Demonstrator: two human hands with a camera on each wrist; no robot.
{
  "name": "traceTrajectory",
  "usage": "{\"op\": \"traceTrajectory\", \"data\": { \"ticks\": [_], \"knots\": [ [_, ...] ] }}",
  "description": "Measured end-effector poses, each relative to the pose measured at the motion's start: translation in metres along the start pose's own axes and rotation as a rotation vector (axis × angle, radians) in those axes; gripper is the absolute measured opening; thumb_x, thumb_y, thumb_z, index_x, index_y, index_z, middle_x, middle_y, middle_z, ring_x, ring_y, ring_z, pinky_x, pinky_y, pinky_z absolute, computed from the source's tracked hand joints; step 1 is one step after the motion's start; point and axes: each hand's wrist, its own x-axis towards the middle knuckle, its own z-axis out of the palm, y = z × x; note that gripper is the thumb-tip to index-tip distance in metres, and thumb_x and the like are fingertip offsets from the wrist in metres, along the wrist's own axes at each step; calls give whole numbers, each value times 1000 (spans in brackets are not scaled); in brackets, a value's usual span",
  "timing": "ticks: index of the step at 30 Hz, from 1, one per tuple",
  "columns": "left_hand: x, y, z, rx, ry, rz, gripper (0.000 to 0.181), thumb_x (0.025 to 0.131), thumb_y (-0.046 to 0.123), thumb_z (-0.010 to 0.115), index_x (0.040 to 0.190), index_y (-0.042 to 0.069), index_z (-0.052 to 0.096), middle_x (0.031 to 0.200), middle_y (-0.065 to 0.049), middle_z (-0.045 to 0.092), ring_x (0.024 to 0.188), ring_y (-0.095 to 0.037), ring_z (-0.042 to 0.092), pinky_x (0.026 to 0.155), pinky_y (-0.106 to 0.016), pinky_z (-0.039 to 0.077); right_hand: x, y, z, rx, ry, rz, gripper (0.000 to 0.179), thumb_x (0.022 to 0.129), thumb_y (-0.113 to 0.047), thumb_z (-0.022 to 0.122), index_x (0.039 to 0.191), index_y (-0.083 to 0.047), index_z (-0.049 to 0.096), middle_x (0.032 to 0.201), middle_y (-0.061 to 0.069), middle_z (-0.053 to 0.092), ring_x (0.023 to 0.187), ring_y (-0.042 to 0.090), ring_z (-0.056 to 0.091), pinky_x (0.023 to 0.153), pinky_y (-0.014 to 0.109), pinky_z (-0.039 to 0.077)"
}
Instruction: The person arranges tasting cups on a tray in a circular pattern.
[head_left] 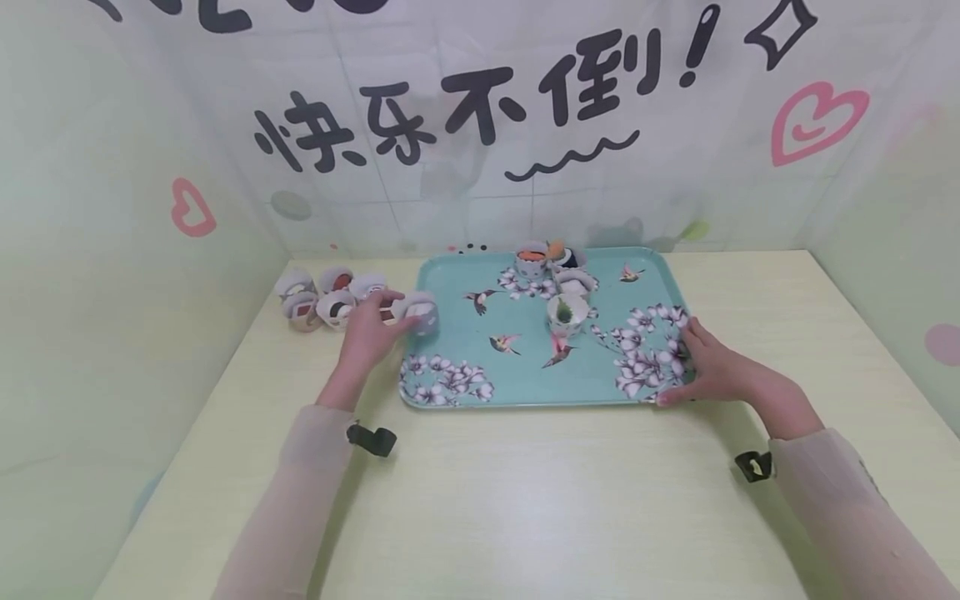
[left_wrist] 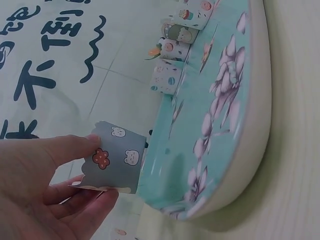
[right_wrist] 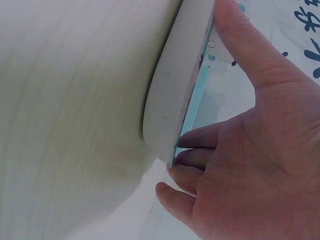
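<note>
My left hand (head_left: 369, 332) pinches a small blue-grey paper baking cup (left_wrist: 115, 157) printed with bears and a red shape, thumb on one side and fingers on the other. In the head view this cup (head_left: 424, 320) overlaps the left edge of a turquoise tray (head_left: 480, 392) patterned with hummingbirds and blossoms. At the tray's front right corner, my right hand (head_left: 716, 371) rests with its thumb by the front edge and its other fingers along the right rim. In the right wrist view, fingertips (right_wrist: 192, 159) touch the tray's rim.
Several similar cups, one with an orange filling (head_left: 531, 257) and one with a green leaf (head_left: 565, 312), stand at the tray's middle and back. Left of the tray, more cups (head_left: 302, 317) are grouped on the pale wooden table (head_left: 510, 500). A printed cloth wall (head_left: 450, 192) borders the back.
</note>
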Motion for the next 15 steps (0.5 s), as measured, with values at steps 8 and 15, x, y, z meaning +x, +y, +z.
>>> {"op": "traceTrajectory", "data": {
  "ticks": [8, 15],
  "knots": [
    [1, 15, 19, -7, -56, 24, 57, 93, 29, 71, 141, 7, 49, 149, -19, 48, 134, -37, 51, 109, -47, 48, 0, 0, 0, -4, 1, -5, 136, 72, -48, 86, 149, 21, -3, 156, 44, -12, 145, 60, -2, 117, 71, 14],
    [2, 26, 33, -15, -128, 59, 56, 93, 30, 71, 139, 9, 50, 147, -16, 50, 134, -34, 51, 112, -47, 46, 1, 1, 0, 4, -7, 5, 137, 72, -50, 85, 149, 20, -4, 156, 43, -13, 145, 59, -3, 117, 71, 13]
  ]
}}
